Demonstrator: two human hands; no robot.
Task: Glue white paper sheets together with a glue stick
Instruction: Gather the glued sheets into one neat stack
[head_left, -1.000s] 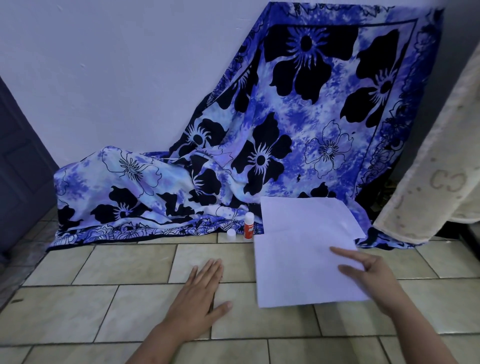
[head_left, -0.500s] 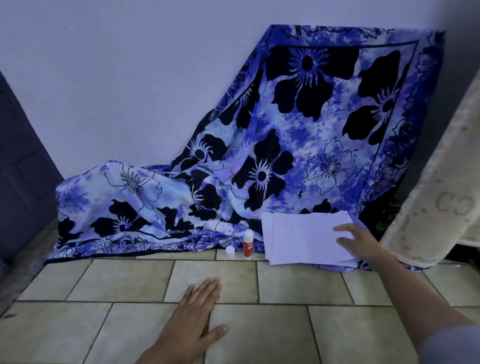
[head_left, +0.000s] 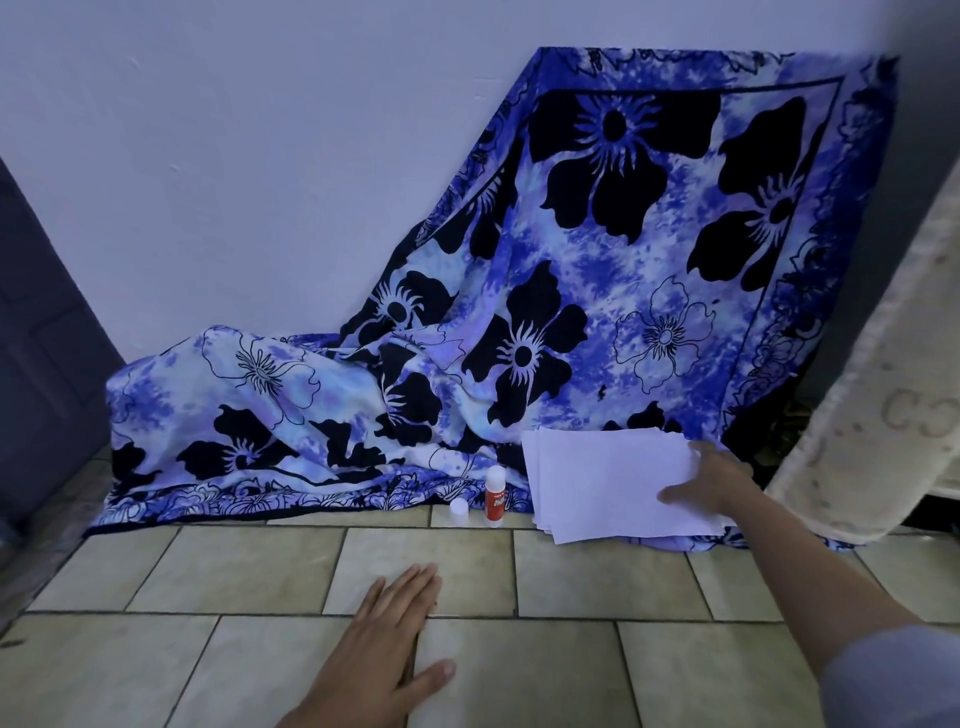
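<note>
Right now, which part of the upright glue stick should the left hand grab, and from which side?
Probably pinch the glue stick round its red-labelled barrel, coming from the near side with the left hand. It stands upright, its cap seemingly off beside it, with cloth behind and the paper stack on its right.

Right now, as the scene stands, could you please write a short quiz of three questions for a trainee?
1. True or false: the glue stick lies on its side.
2. Which hand touches the paper sheets? A. the left one B. the right one C. both
3. Fill in: the white cap stands just to the ___ of the glue stick.

Key
1. False: it stands upright at the edge of the cloth.
2. B: the right hand is on the sheets, while the left hand lies flat on the floor tiles.
3. Left.
</note>
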